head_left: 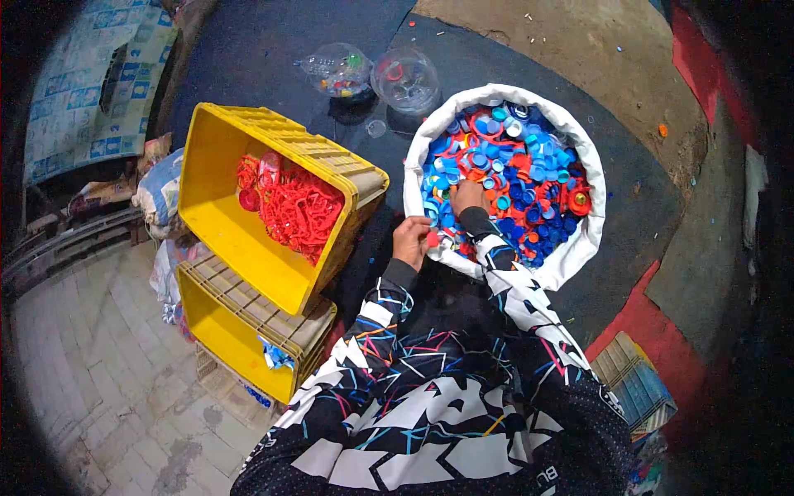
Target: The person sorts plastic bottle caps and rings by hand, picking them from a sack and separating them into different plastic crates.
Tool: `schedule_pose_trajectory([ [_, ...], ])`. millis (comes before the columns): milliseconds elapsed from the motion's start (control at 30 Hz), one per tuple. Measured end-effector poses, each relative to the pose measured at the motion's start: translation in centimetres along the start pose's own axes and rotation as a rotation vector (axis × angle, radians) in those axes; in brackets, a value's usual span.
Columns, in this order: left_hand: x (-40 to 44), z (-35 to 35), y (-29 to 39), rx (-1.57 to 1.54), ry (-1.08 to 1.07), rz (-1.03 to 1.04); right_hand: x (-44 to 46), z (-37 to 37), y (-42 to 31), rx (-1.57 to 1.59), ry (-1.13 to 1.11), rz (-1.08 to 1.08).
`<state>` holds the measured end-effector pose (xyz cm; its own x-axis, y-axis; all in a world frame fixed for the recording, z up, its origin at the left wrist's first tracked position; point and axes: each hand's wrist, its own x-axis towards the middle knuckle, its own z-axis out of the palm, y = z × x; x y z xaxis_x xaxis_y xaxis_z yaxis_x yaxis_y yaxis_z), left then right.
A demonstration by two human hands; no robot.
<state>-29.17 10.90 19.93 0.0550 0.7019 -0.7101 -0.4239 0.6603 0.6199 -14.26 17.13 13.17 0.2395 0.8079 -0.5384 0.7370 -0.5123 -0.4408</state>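
Left hand: fingers pinched on a red bottle cap, beside the white sack. Right hand: fingers among mixed bottle caps inside it; finger spacing cannot be determined.

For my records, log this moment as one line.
left hand: holds red cap; right hand: among caps in white-rimmed container; upper crate: red pieces

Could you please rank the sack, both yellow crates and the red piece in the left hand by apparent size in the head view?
1. Sack and upper yellow crate: too alike to rank
2. Lower yellow crate
3. Red piece
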Motion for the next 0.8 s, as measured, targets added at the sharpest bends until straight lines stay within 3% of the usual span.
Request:
schedule_pose_trajectory([
  [167,-0.1,0.2,1.0,-0.339,-0.044,-0.187,0.0,0.6,2.6,0.23,0.052,-0.092],
  [233,1.5,-0.2,0.1,-0.527,-0.137,-0.291,-1.5,-0.4,3.8,0.497,0.038,-0.08],
  [300,2.1,1.3,0.4,-0.552,-0.087,-0.297,-2.5,-0.9,5.5,0.77,0.002,-0.072],
  [333,2.4,2.1,0.5,-0.519,0.002,-0.325,-2.9,-1.2,6.4,0.799,-0.005,-0.157],
  [433,3.7,3.1,0.0,-0.192,-0.08,-0.373,-4.8,-3.2,7.9,1.063,-0.203,0.034],
  [467,3.2,4.2,0.6,0.07,-0.042,-0.362,-5.2,-3.5,8.5,1.02,-0.214,0.018],
  [567,3.3,5.8,0.5,0.492,-0.162,-0.315,-6.2,-3.5,8.9,0.983,-0.066,-0.128],
  [700,3.8,6.9,-0.6,0.547,-0.249,-0.354,-7.5,-4.5,8.1,0.886,0.055,-0.338],
  [800,3.1,7.3,-0.9,0.575,-0.29,-0.348,-7.9,-4.2,8.1,0.894,0.051,-0.348],
])
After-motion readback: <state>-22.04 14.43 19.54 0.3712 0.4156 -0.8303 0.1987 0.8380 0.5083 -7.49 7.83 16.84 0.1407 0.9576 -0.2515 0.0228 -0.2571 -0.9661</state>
